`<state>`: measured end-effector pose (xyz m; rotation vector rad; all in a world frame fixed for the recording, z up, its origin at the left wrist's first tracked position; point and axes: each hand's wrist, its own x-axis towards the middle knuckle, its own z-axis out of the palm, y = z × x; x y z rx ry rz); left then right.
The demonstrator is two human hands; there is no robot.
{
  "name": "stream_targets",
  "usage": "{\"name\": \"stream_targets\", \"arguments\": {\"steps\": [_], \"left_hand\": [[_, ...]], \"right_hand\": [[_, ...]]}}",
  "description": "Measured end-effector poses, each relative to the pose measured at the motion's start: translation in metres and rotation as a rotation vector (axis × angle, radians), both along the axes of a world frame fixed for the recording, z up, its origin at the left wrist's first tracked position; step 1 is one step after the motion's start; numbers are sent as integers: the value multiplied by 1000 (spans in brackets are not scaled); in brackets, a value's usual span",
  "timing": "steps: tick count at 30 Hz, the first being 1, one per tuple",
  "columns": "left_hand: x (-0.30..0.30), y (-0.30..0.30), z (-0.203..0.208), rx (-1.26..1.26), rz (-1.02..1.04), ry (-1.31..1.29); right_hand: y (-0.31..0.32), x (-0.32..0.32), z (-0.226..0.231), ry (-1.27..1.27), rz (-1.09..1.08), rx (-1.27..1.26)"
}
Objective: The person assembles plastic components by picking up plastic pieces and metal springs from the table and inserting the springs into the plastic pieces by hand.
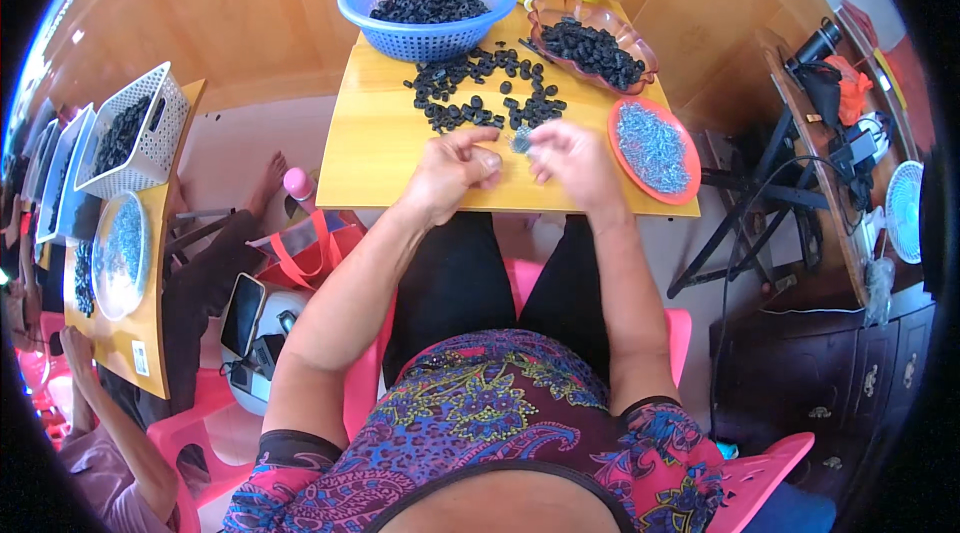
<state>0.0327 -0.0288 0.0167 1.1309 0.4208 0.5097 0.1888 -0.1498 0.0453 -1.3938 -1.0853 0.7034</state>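
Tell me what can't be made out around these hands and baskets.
In the head view:
Right hand: blurred, grip unclear.
Silvery pieces at its fingertips: too small to count.
Left hand: its back and thumb hide the palm.
Black parts in blue basket: upper ones hide lower.
Co-worker: head cut off by rim.

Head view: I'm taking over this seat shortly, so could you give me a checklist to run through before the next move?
1. Right hand holds silver pieces: ok, a small bunch shows, slightly blurred.
2. Left hand holds a part: cannot tell, its grip is hidden.
3. More silver pieces near the right hand: ok, heaped on the red plate.
4. Black parts in front of both hands: ok.
5. All black parts contained: not ok, many lie loose on the table.
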Motion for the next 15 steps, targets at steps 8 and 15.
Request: {"name": "stream_targets", "arguments": {"steps": [8,15], "left_hand": [[-14,59,-17,572,632,381],[-7,57,-30,1321,626,321]], "right_hand": [[45,147,58,40,-563,-25],[16,97,6,-307,-342,-107]]}}
